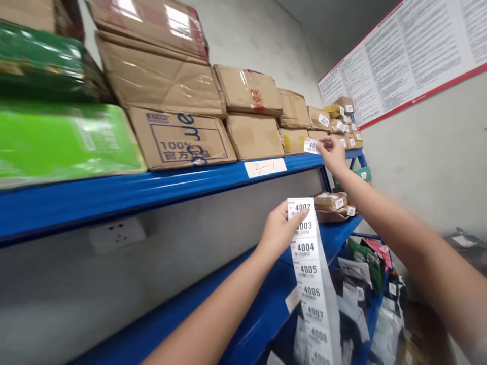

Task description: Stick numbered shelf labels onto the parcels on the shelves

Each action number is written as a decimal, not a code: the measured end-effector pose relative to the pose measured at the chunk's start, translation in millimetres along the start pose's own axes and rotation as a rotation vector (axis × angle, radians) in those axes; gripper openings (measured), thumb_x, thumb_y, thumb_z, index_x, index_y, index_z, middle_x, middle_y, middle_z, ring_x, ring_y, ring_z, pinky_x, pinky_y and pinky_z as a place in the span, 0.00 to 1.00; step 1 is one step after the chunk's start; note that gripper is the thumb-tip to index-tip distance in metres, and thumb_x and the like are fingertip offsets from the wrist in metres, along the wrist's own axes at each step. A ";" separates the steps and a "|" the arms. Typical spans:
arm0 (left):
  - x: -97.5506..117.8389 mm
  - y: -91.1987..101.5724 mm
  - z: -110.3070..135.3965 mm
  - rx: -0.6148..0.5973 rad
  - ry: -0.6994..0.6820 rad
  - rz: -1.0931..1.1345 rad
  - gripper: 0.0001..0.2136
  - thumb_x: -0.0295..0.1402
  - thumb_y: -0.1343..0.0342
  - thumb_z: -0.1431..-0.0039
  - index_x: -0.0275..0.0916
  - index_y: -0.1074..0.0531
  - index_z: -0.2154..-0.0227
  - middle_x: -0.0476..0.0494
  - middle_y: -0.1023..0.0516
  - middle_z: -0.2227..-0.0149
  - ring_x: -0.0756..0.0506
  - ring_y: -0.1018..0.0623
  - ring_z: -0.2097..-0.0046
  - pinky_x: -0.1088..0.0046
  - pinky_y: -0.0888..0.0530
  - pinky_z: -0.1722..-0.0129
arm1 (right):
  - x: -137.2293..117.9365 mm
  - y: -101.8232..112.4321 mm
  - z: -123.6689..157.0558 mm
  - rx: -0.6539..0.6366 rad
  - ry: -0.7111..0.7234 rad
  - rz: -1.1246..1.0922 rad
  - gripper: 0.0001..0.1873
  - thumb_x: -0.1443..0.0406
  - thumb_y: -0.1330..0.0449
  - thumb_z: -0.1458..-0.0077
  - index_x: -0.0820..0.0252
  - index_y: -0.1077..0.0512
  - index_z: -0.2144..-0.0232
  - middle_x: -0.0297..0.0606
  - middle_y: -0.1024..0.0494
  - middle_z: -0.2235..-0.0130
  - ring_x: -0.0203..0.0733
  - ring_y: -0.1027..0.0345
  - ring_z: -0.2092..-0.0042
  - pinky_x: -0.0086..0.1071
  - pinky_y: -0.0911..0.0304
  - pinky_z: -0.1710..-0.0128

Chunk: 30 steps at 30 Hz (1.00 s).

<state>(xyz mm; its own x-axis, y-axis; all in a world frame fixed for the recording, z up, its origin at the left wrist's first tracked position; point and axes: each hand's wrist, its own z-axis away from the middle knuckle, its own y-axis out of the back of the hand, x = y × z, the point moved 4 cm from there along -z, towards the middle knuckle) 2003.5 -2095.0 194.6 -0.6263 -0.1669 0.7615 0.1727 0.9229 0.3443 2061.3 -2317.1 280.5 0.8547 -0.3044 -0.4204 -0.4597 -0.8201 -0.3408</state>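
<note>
The grip of the right hand (332, 152) is narrow: the fingertips are pinched on a single white label (311, 146), which is held against the front of a small carton (294, 140) at the far end of the upper shelf (152, 185). The grip of the left hand (279, 233) is closed, thumb over fingers, on the top of a label strip (310, 268) that hangs down in front of the lower shelf (335, 238). The step in hand is judged to be the fixing of one label to one carton. For the next move, firm pressure across the label face would be called for, and then the top label, 4002, would have to be peeled from the strip. Two hands and two shelf levels are counted. Seven numbered labels, 4002 to 4007 and one more, are readable on the strip; an eighth is cut off by the frame edge. Eight larger cartons are counted on the upper shelf, though the smaller ones beyond are probably too distant to be counted reliably. Two green packs (64, 137) are stacked at the left, and one shelf tag (265, 167) is fixed to the beam.
</note>
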 end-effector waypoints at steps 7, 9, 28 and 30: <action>-18.5 47.9 -65.5 0.041 -0.088 0.070 0.18 0.50 0.38 0.52 0.38 0.28 0.75 0.52 0.28 0.80 0.51 0.32 0.78 0.77 0.36 0.77 | 42.9 -89.6 -71.3 -0.146 0.108 0.339 0.06 0.65 0.39 0.45 0.58 0.32 0.65 0.38 0.26 0.65 0.44 0.31 0.61 0.38 0.34 0.56; -19.1 54.6 -72.7 0.053 -0.122 0.064 0.18 0.50 0.38 0.52 0.37 0.26 0.75 0.49 0.26 0.78 0.51 0.31 0.76 0.76 0.35 0.76 | 38.0 -87.3 -67.2 -0.090 0.169 0.435 0.10 0.64 0.37 0.45 0.59 0.30 0.61 0.44 0.26 0.60 0.48 0.31 0.56 0.42 0.35 0.52; -4.1 9.8 -120.4 0.376 -0.437 -0.035 0.08 0.38 0.45 0.41 0.38 0.28 0.67 0.47 0.23 0.70 0.48 0.27 0.68 0.74 0.31 0.67 | 30.3 -64.7 -7.9 -0.476 0.377 -0.125 0.28 0.40 0.42 0.45 0.58 0.21 0.65 0.40 0.18 0.62 0.44 0.24 0.58 0.38 0.28 0.56; -0.7 0.9 -128.8 0.406 -0.450 -0.068 0.09 0.38 0.43 0.42 0.37 0.27 0.70 0.47 0.24 0.72 0.48 0.27 0.69 0.75 0.32 0.70 | 35.9 -57.9 -7.2 -0.565 0.313 -0.248 0.24 0.44 0.33 0.53 0.59 0.21 0.68 0.39 0.18 0.65 0.42 0.24 0.62 0.35 0.28 0.61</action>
<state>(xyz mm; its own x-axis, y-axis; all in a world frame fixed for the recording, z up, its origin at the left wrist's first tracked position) 2102.0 -2138.7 265.1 -0.9007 -0.1493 0.4079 -0.1278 0.9886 0.0797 2120.3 -2284.1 291.2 0.9868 -0.1313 -0.0951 -0.1184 -0.9843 0.1305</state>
